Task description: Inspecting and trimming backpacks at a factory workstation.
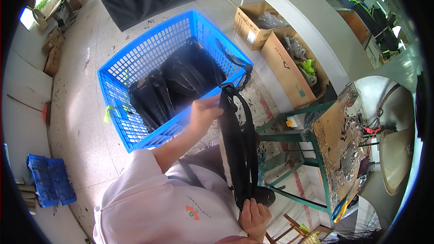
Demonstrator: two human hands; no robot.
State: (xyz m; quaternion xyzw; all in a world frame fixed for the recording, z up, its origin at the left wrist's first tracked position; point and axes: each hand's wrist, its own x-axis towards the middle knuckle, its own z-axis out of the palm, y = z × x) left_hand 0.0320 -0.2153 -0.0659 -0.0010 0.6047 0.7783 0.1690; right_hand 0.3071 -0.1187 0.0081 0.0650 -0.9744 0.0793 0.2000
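A long black bag with straps (pixel 233 144) stretches between my two hands in front of my body, seen nearly edge-on, with a pale strip along its left side. At its upper end my left hand (pixel 205 116) is closed, fingers gripping the edge beside the crate's near rim. Lower down, my right hand (pixel 255 217) pinches the bag's bottom end. Loose black straps hang along the bag's right side, and one reaches up over the crate's corner. Inside the large blue plastic crate (pixel 147 47) lie several black bags (pixel 181 74), partly overlapping.
Right of the crate stand two open cardboard boxes (pixel 287 74) holding plastic wrapping, beside a grey partition (pixel 312 13). A worn work table (pixel 337 144) with green legs is close on my right. Smaller blue baskets (pixel 50 180) lie on the floor at the left.
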